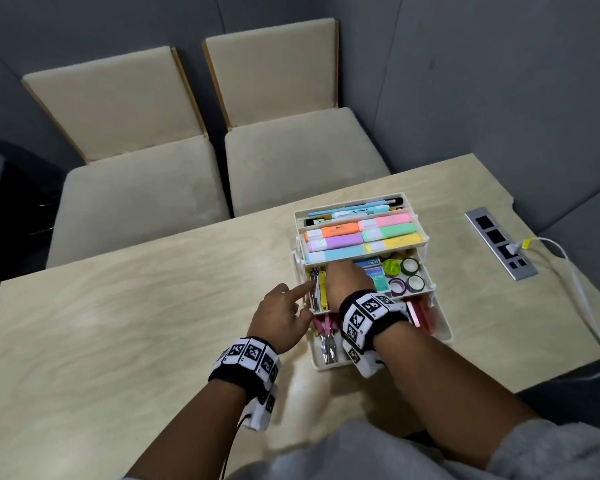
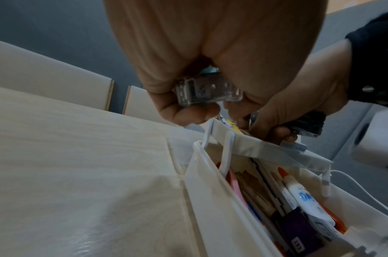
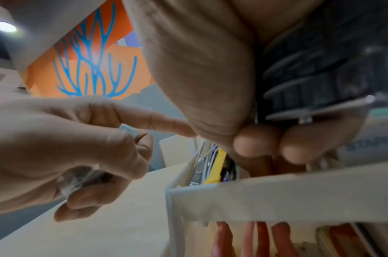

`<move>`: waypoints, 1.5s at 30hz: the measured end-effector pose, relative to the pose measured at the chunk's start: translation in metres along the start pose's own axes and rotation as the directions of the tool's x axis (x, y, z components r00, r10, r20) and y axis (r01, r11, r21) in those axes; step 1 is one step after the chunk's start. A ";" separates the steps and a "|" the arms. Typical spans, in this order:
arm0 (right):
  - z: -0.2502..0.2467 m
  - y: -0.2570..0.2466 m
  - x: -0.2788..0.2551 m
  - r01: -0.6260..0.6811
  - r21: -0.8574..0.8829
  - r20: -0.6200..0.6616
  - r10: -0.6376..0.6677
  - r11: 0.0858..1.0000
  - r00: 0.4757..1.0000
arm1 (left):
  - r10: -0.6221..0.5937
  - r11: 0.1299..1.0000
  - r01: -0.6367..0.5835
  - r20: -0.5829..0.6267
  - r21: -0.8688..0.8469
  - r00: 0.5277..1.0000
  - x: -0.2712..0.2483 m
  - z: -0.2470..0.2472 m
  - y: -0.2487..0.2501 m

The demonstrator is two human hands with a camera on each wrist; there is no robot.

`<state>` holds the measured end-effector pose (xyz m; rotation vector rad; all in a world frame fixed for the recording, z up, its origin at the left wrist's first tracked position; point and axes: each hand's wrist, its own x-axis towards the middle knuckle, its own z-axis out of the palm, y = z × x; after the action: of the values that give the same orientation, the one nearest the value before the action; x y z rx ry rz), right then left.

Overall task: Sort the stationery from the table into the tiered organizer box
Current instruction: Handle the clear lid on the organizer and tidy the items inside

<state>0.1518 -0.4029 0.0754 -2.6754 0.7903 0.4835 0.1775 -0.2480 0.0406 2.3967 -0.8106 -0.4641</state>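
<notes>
Placing step — I'm lowering right hand point(image 1: 347, 284), fingers grasping black dispenser point(image 3: 316, 73), into organizer point(image 1: 426, 289) middle tier; left hand point(image 1: 284, 318) pinching clear case point(image 2: 207, 93) — next: release.

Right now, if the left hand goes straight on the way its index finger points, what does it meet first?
Likely the middle tier's left wall, or the right hand just over it; the left hand fingertip is nearly there. Depth unclear.

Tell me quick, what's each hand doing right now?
Left hand: curled round a small clear plastic case, index finger extended.
Right hand: gripping a dark ribbed object over the organizer's middle tier.
</notes>
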 end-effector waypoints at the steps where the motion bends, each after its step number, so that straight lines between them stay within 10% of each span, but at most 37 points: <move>1: 0.000 0.001 0.001 0.023 -0.028 0.009 -0.023 0.999 1.000 | -0.002 1.000 0.001 -0.006 -0.006 1.000 0.000 0.000 0.000; 10: 0.001 0.005 -0.001 0.208 -0.228 0.012 -0.211 0.951 0.978 | -0.065 0.997 0.063 -0.077 -0.034 0.995 -0.011 0.002 0.002; 23: 0.000 0.011 -0.003 0.206 -0.032 -0.047 -0.207 0.978 0.977 | -0.107 0.992 0.093 -0.162 -0.089 0.981 -0.017 0.014 0.015; 31: -0.003 0.032 -0.009 0.085 0.269 -0.090 -0.062 0.960 0.994 | -0.088 0.993 0.077 -0.144 -0.084 0.986 -0.022 0.017 0.017; 37: 0.006 0.033 -0.027 0.063 0.647 -0.032 -0.055 0.760 0.998 | -0.040 0.998 0.036 -0.075 -0.055 0.996 -0.019 0.006 0.009; 45: 0.008 0.017 -0.025 0.085 0.744 -0.143 0.033 0.663 0.989 | 0.054 0.999 -0.054 -0.049 0.001 0.997 -0.008 0.001 -0.001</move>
<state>0.1211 -0.4019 0.0752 -1.9327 0.7664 -0.0712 0.1710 -0.2424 0.0402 2.3703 -0.8516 -0.3825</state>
